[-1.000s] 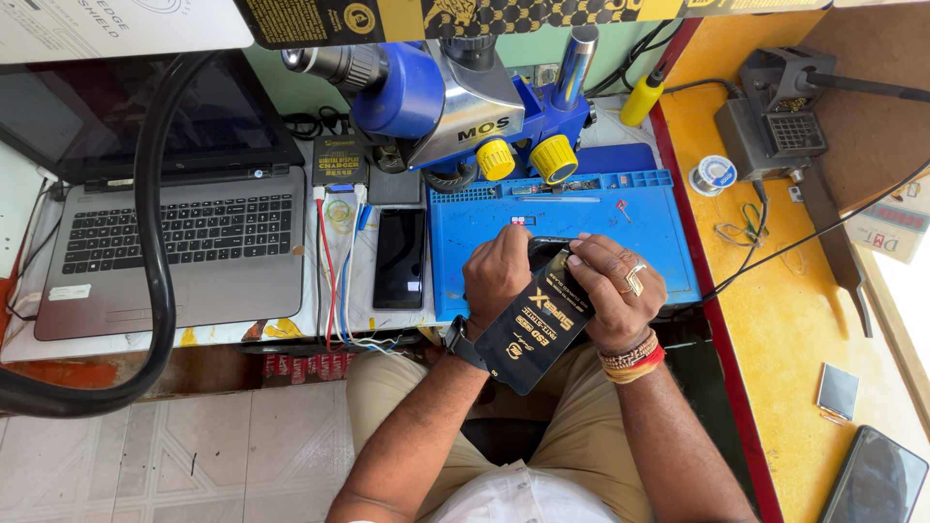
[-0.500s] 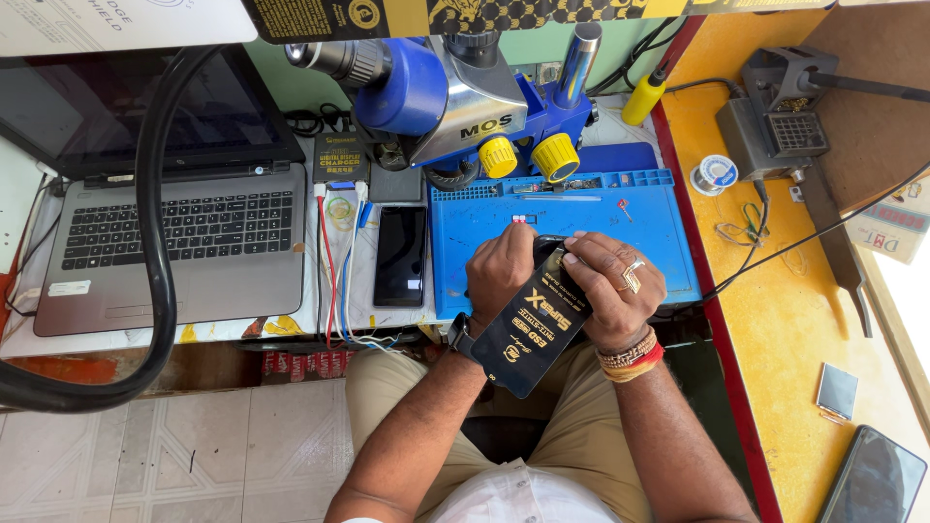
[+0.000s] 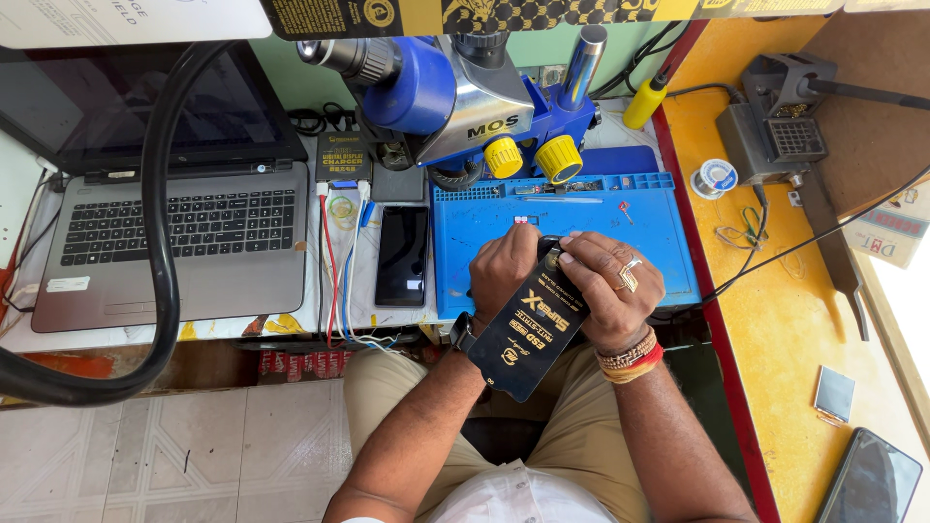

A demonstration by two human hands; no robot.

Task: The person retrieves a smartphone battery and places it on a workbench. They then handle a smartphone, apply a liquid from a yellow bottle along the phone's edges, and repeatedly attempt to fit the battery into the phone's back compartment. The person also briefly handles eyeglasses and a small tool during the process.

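My left hand point(image 3: 504, 276) and my right hand point(image 3: 612, 286) both grip the top end of a flat black packet point(image 3: 528, 344) with gold print. It slants from the front edge of the blue work mat point(image 3: 601, 208) down over my lap. A small dark part point(image 3: 550, 250) peeks out between my fingertips at the packet's upper end; what it is cannot be made out. My right hand wears a ring and wrist bands, and my left wrist carries a dark watch.
A blue microscope point(image 3: 455, 87) hangs over the mat's far edge. To the left lie a dark phone point(image 3: 402, 254), cables and an open laptop point(image 3: 184, 242), crossed by a thick black hose point(image 3: 160, 242). On the yellow bench at right are a soldering stand point(image 3: 775, 126), a solder spool point(image 3: 717, 177) and another phone point(image 3: 867, 479).
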